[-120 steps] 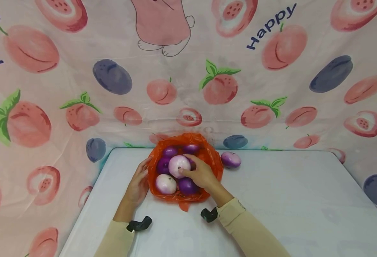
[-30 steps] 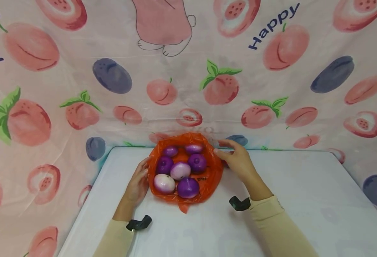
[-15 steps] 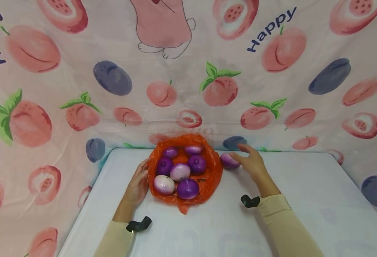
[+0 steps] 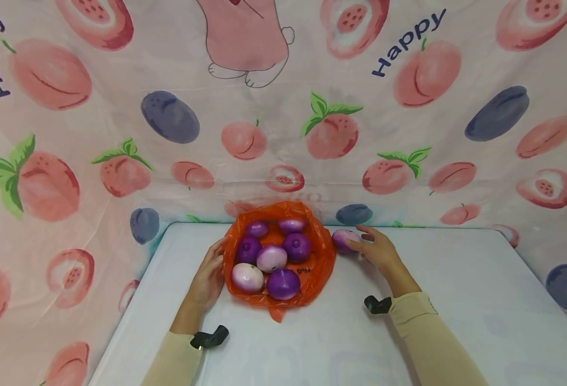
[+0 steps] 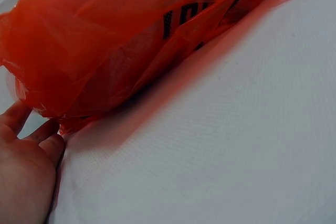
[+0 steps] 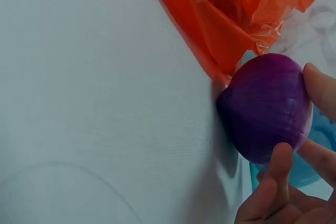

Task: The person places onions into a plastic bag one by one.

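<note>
A round orange plastic bag (image 4: 319,273) stands rolled open on the table, with several purple and whitish-purple onions (image 4: 283,284) inside. My left hand (image 4: 207,279) rests against the bag's left side, its fingers fairly straight; the left wrist view shows fingertips at the base of the bag (image 5: 79,51). Just right of the bag lies another red onion (image 4: 343,241). My right hand (image 4: 383,257) has thumb and fingers around this onion's right side. In the right wrist view, the digits touch the purple onion (image 6: 268,108) from two sides.
The white table (image 4: 457,300) ends at a back edge just behind the bag and the loose onion. A fruit-printed cloth (image 4: 283,107) hangs behind and at the left. Each wrist wears a black camera mount (image 4: 210,338).
The right hand set a whitish-purple onion into the bag, then moved right to the loose onion and closed its digits around it. The left hand stayed at the bag.
</note>
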Tool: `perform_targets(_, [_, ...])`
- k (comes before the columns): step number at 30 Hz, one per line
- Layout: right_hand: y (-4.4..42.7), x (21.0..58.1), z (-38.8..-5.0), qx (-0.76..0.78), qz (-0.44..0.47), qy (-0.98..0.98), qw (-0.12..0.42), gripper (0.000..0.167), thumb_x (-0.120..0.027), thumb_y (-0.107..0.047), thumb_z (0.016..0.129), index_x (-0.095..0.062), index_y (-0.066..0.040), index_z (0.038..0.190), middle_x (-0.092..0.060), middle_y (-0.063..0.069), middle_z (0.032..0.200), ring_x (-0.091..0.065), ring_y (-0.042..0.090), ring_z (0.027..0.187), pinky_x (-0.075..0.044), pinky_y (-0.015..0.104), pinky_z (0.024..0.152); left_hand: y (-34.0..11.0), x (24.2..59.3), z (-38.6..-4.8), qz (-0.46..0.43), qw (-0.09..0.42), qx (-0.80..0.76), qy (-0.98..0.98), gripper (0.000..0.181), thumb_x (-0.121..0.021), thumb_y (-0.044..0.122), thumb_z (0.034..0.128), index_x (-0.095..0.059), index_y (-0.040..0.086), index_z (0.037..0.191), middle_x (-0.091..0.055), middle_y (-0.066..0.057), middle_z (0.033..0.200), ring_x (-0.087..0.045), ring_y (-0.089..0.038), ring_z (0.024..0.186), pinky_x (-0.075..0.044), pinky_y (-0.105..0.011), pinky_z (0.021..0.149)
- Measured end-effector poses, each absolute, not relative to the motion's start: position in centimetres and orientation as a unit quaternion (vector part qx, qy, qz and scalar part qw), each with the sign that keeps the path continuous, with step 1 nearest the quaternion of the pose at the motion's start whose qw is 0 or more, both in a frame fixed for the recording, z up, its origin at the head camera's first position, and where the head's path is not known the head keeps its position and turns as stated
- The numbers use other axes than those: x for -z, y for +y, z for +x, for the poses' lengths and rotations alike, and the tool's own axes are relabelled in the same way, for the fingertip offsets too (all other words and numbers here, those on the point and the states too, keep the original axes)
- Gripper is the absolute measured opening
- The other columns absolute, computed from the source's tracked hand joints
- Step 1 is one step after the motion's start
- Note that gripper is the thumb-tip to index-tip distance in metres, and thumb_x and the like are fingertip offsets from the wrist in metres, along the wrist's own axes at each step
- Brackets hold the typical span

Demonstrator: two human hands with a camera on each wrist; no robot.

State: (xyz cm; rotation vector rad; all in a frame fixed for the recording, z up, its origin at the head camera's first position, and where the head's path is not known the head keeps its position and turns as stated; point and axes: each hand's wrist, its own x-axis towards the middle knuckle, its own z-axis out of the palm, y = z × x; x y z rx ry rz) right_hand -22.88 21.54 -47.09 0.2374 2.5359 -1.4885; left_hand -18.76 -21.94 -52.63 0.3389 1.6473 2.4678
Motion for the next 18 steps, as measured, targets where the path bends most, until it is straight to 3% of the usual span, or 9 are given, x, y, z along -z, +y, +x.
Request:
perform_targets(10, [21.43, 47.77, -23.18, 0.501, 0.081, 0.855, 0.109, 0.075, -0.072, -0.046, 0.092, -0.045, -0.014, 0.154, -0.055, 0.027, 0.142, -0.063, 0.029, 0.093, -0.057, 0.03, 0.082, -21.74, 52.64, -18.85, 0.111, 0.076, -0.827, 0.546, 0.056, -0.042, 0.018, 0.1054, -0.027, 0.014, 0.159, -0.034, 0.002, 0.159, -0.041, -0.01, 0.143, -0.042, -0.021, 0.114])
perform_targets(18, [21.38, 47.59, -22.71, 0.505, 0.079, 0.853, 0.106, 0.076, -0.071, -0.052, 0.092, -0.045, -0.015, 0.153, -0.058, 0.025, 0.139, -0.064, 0.03, 0.095, -0.059, 0.034, 0.085, -21.83, 52.65, -18.76, 0.113, 0.077, -0.823, 0.551, 0.055, -0.042, 0.019, 0.1055, -0.029, 0.016, 0.159, -0.033, 0.002, 0.161, -0.04, -0.009, 0.144, -0.041, -0.02, 0.114])
